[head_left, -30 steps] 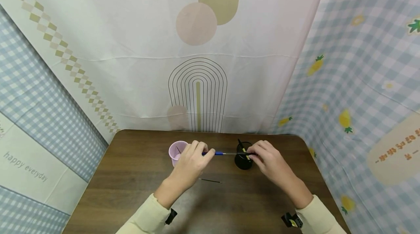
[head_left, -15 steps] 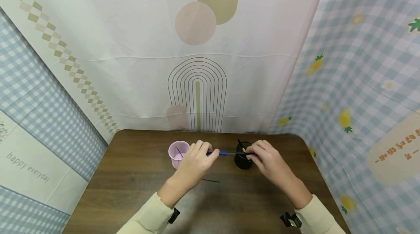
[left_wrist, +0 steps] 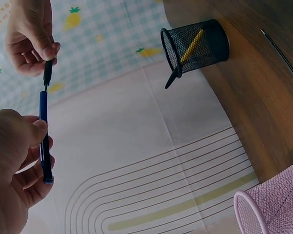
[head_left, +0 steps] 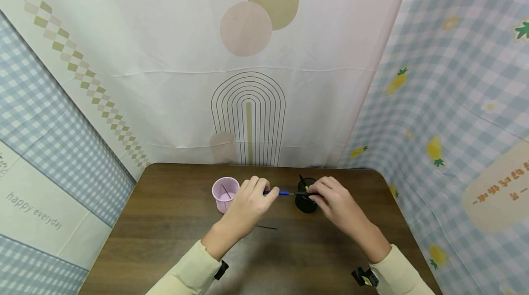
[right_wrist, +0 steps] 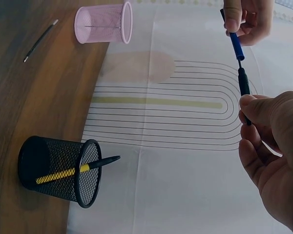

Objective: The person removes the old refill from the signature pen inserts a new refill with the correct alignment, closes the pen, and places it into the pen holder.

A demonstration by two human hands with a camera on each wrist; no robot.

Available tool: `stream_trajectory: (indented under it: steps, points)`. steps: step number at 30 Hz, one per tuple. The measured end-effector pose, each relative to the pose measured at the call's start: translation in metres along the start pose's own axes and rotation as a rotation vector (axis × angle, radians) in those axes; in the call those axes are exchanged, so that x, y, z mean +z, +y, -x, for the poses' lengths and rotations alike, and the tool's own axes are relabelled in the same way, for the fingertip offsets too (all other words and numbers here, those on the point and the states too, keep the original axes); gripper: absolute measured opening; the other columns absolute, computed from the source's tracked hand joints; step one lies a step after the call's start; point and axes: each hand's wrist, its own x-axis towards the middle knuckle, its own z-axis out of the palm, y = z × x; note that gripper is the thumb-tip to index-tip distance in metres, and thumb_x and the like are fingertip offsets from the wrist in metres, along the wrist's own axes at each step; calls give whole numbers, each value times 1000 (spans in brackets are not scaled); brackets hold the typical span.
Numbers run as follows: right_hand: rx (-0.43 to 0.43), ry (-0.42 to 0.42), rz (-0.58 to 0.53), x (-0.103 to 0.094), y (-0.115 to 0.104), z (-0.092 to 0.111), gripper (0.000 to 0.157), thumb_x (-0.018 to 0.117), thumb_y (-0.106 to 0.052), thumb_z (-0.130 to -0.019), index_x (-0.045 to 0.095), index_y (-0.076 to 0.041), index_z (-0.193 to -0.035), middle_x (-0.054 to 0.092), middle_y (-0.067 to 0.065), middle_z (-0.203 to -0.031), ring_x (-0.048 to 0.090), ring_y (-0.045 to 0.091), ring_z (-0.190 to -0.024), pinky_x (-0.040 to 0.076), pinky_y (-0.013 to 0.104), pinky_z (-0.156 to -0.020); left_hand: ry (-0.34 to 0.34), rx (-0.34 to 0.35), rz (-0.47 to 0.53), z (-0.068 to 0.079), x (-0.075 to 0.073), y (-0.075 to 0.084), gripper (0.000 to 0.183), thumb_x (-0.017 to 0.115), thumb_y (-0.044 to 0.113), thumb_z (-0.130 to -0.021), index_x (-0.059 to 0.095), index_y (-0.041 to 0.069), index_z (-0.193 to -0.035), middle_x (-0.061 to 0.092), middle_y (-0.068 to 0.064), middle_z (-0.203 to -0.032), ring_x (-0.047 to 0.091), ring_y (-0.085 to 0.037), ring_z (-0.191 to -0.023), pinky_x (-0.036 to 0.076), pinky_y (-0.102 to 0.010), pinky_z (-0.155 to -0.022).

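My left hand (head_left: 247, 203) pinches the blue barrel (left_wrist: 43, 109) of a ballpoint pen between thumb and fingers. Opposite it, my right hand (head_left: 336, 201) pinches the pen's black grip section (right_wrist: 243, 83). A short length of thin refill shows between the two parts, which are lined up but slightly apart. The pen is held level above the table, in front of the black mesh pen cup (head_left: 306, 204). In that cup stands a yellow and black pen (right_wrist: 95, 164). Left of my left hand is a pink mesh cup (head_left: 221, 203) with a thin dark refill (head_left: 225, 190) inside.
A loose dark refill (head_left: 268, 228) lies on the brown wooden table (head_left: 165, 221) in front of the cups, partly hidden by my left hand in the head view. A white patterned cloth (head_left: 182, 116) hangs behind the table, with blue checked cloth (head_left: 413, 116) at the side.
My left hand has moved to the right with the blue barrel, sliding it over the refill. The gap to the black grip section has narrowed. My right hand has hardly moved.
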Motion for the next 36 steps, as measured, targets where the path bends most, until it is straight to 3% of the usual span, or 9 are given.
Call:
stream_trajectory:
  steps: [5,12,17,23,29,36]
  points:
    - [-19,17,-3,1,0,-1,26,84,1,-78,71,-10,-98,67,0,-100,62,16,-93,57,34,-75,18,-2,-13,-1,2,1,20,51,10,-99,69,14,-105,58,-3,-90,50,-19,-77,37,-29,-60]
    - [-26,9,1,1,-1,-1,13,78,-10,-89,72,-10,-100,67,1,-102,63,17,-94,57,34,-76,13,6,-11,-3,4,2,19,52,10,-98,69,14,-106,58,-3,-91,49,-20,-77,38,-29,-61]
    - [-21,10,-5,1,-2,-2,23,83,-2,-81,72,-10,-100,68,1,-102,63,17,-94,57,34,-76,8,9,-6,-4,5,2,19,53,8,-97,69,14,-106,58,-3,-91,49,-20,-77,39,-29,-61]
    - [-43,21,1,2,-2,-2,18,81,-6,-85,72,-10,-101,68,1,-102,63,18,-94,56,34,-77,1,4,11,-4,6,3,17,55,8,-97,69,14,-106,58,-4,-91,50,-20,-78,40,-29,-62]
    - [-55,41,8,4,-2,-3,26,84,0,-79,72,-10,-99,68,1,-100,63,17,-92,56,34,-76,6,5,-3,-5,6,4,19,51,9,-99,69,14,-106,58,-3,-91,50,-20,-78,39,-29,-61]
    - [-47,23,7,3,-2,-2,23,83,-2,-81,72,-10,-100,68,1,-101,63,18,-93,56,34,-77,0,3,2,-5,6,4,20,51,9,-99,69,14,-107,58,-3,-92,50,-19,-79,39,-29,-62]
